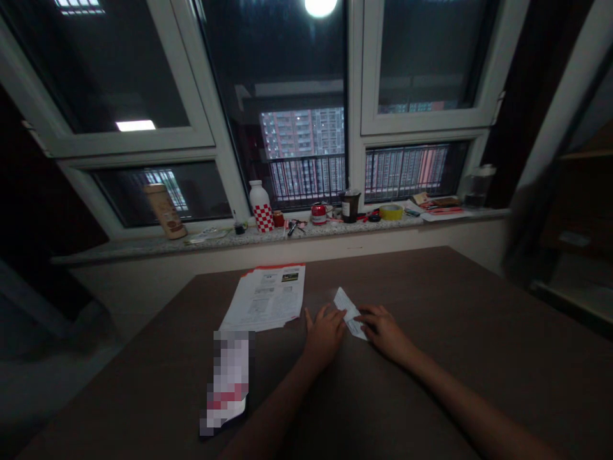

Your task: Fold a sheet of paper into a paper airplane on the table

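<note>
A small folded sheet of white paper (352,317) lies at a slant on the brown table, between my two hands. My left hand (325,333) rests palm down to its left, fingers spread, with the fingertips nearest the sheet touching its left edge. From the right, my right hand (387,332) reaches over the sheet with bent fingers, and its fingertips hold the right edge. The thumb of that hand is mostly hidden. Left of my left hand lies a stack of printed sheets (268,297), with a red edge showing at the back.
A blurred-out flat object (230,377) lies on the table (454,383) at the front left. Behind the table, a stone windowsill (215,241) bears a checkered bottle (262,207), a tan flask (165,212), a dark cup (350,206), yellow tape (391,212) and a clear jug (477,186).
</note>
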`<state>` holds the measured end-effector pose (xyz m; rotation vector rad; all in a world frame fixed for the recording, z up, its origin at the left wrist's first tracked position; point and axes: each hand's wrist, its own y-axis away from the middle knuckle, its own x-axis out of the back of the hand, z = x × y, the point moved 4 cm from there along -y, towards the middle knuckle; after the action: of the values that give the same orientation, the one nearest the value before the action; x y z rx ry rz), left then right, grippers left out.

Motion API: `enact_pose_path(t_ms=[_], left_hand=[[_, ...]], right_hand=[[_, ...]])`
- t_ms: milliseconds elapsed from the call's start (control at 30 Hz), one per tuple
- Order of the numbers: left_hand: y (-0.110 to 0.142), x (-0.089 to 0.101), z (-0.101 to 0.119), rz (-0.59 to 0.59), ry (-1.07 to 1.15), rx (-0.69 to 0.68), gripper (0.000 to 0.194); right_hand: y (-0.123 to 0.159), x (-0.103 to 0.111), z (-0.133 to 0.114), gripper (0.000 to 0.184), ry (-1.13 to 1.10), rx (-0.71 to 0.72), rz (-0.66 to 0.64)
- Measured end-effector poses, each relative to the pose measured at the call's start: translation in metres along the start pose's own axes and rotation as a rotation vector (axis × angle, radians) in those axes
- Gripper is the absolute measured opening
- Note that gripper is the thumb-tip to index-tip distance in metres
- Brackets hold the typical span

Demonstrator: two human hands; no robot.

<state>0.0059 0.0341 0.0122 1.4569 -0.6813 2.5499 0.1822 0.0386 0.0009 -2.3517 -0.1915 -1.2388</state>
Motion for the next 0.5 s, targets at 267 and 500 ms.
enact_pose_path(t_ms=[267,500], left_hand=[[-0.003,-0.004,-0.011,-0.053,0.020,-0.032,0.031],[0.000,-0.005,-0.009,-0.029,0.053,-0.012,0.035]], right_hand=[[0.002,0.004,-0.014,0.035,0.059,0.090,-0.081],[0.005,0.010,-0.025,0.032,0.221,0.095,-0.066]])
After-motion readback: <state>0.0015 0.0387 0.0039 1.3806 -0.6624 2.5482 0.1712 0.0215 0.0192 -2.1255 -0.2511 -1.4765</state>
